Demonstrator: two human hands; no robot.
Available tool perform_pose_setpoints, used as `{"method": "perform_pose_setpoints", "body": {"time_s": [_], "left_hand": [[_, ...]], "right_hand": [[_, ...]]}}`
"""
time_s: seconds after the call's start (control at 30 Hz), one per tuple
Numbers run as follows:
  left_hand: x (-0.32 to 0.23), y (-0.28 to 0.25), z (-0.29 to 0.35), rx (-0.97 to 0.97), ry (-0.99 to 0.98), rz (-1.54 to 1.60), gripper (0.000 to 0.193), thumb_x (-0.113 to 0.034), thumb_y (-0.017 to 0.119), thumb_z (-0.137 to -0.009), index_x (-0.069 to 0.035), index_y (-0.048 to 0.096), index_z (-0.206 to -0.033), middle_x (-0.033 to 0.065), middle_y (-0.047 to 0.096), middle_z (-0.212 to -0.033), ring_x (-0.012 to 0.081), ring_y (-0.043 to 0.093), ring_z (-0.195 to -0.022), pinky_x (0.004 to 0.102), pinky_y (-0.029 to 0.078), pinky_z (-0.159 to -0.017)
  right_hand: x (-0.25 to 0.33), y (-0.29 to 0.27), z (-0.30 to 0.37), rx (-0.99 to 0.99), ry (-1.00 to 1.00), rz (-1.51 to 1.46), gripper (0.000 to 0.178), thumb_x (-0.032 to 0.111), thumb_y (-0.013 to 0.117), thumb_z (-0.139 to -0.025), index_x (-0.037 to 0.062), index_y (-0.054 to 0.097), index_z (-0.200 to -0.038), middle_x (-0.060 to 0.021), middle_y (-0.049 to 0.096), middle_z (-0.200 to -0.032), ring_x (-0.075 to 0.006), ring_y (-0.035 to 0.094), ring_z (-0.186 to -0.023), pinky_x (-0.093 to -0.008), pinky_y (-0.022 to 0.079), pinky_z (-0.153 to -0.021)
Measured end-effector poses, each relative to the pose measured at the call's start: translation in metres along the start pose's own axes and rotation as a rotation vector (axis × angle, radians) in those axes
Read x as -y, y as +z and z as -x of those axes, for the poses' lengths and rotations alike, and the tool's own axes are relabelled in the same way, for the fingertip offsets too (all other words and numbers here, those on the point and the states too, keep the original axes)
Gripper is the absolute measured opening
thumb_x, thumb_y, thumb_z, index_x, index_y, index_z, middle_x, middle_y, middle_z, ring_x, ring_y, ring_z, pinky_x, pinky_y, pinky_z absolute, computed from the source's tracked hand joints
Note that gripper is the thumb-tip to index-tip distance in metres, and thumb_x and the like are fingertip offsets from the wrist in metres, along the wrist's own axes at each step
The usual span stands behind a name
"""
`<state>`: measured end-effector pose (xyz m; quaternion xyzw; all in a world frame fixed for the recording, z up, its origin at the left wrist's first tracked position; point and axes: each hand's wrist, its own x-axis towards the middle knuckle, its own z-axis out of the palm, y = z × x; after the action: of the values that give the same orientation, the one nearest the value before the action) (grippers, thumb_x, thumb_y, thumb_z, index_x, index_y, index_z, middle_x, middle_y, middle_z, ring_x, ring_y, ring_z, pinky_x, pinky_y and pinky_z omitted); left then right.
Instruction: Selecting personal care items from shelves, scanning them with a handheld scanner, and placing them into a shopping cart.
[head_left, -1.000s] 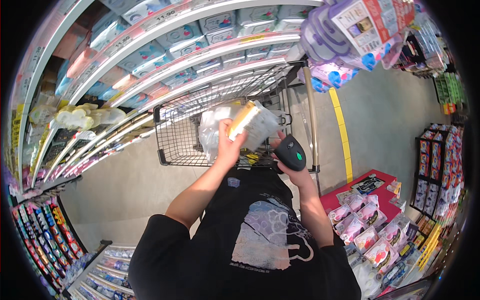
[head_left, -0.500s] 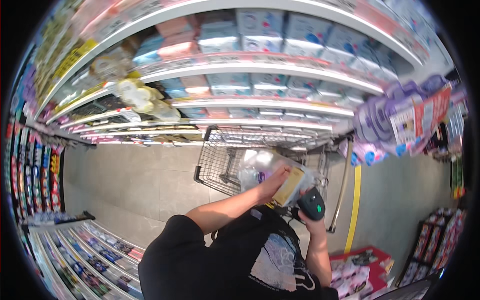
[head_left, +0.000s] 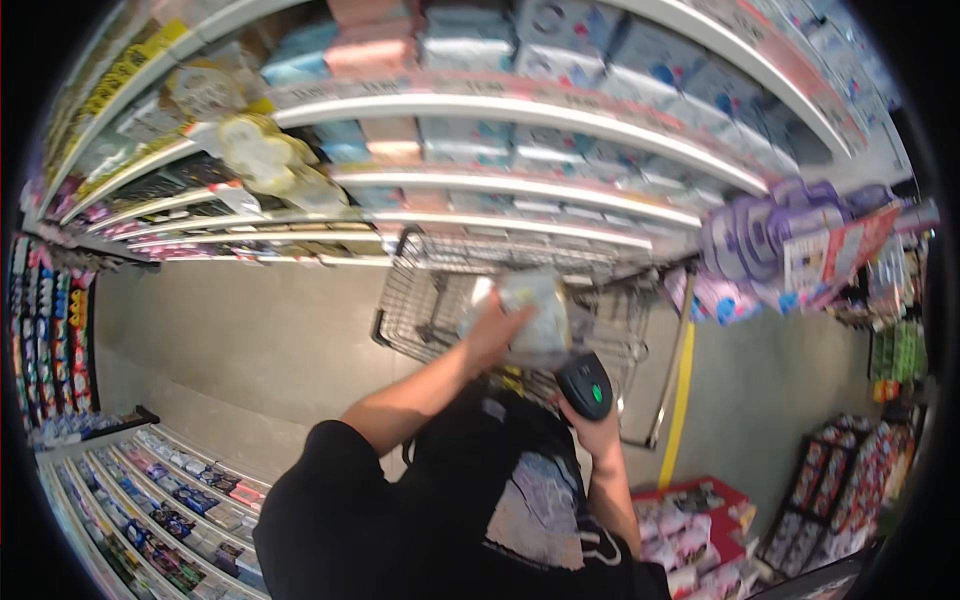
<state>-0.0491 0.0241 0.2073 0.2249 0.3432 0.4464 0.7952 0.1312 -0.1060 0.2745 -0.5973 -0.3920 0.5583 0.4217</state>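
Observation:
Over the shopping cart point(head_left: 386, 318), my left hand point(head_left: 490, 333) is closed on a pale package in clear plastic point(head_left: 538, 310), smeared by motion. The fingers grip its left side. Wrapped in my right hand point(head_left: 597, 430) is a black barcode scanner point(head_left: 585, 388) with a lit green spot on top. Its head points toward the package and sits just below and right of it. The cart's wire basket shows beneath both hands, though the package hides part of what lies in it.
Ahead, white shelves point(head_left: 520, 184) hold rows of blue, white and pink packs. Purple cushion-like packs point(head_left: 745, 240) hang at the right end. A yellow floor line point(head_left: 679, 400) runs on the right, near a red display stand point(head_left: 735, 510). Lower shelving point(head_left: 150, 500) stands at the left.
The package's yellowish face no longer shows; a pale, clear-wrapped side does. My left hand and the package have shifted left and up. The scanner has also shifted left, partly with the whole view.

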Motion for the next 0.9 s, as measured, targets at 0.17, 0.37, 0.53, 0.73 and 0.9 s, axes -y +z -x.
{"method": "perform_pose_setpoints", "body": {"time_s": [0.17,0.37,0.53,0.73,0.9], "left_hand": [[-0.046,0.004,0.021,-0.094,0.169,-0.034,0.043,-0.002,0.056,-0.092,-0.008,0.04,-0.131,0.0083,0.054,-0.125,0.0203,0.056,-0.113,0.0368,0.049,-0.096],[-0.05,-0.004,0.053,-0.079,0.309,-0.063,0.038,-0.01,0.057,-0.095,-0.005,0.041,-0.129,0.0094,0.058,-0.121,0.0167,0.059,-0.109,0.0323,0.051,-0.09],[-0.039,0.006,0.095,-0.165,0.365,-0.133,0.035,-0.009,0.056,-0.095,-0.003,0.041,-0.127,0.0101,0.06,-0.117,0.0178,0.06,-0.107,0.0326,0.051,-0.091],[-0.031,-0.007,0.134,-0.117,0.213,0.318,0.048,-0.043,0.029,-0.102,-0.008,0.052,-0.126,0.0093,0.062,-0.114,0.0248,0.062,-0.103,0.0414,0.051,-0.089],[-0.035,0.0,0.159,-0.12,0.208,0.352,0.039,-0.037,0.038,-0.1,-0.007,0.056,-0.116,0.0089,0.064,-0.098,0.0242,0.063,-0.088,0.0402,0.054,-0.075]], "right_hand": [[0.021,-0.002,0.01,0.13,-0.041,0.109,0.021,0.003,0.071,-0.08,-0.0017,0.065,-0.1,-0.0074,0.071,-0.091,-0.0132,0.065,-0.074,-0.0277,0.051,-0.07],[0.027,-0.008,0.048,0.18,-0.031,-0.042,0.023,0.002,0.07,-0.081,-0.0013,0.065,-0.103,-0.007,0.071,-0.091,-0.0109,0.064,-0.073,-0.0255,0.052,-0.066],[0.0,-0.021,0.075,0.246,-0.199,0.105,0.024,-0.002,0.064,-0.082,-0.0003,0.061,-0.106,-0.0064,0.069,-0.091,-0.0096,0.061,-0.071,-0.0258,0.05,-0.062],[-0.029,-0.017,0.096,0.319,-0.185,0.036,0.023,0.008,0.077,-0.074,0.0024,0.066,-0.092,-0.008,0.068,-0.083,-0.016,0.064,-0.075,-0.0293,0.049,-0.07],[-0.029,-0.011,0.11,0.388,-0.268,0.122,0.024,0.01,0.079,-0.071,0.0025,0.065,-0.09,-0.0087,0.067,-0.082,-0.0168,0.063,-0.072,-0.03,0.049,-0.068]]}}
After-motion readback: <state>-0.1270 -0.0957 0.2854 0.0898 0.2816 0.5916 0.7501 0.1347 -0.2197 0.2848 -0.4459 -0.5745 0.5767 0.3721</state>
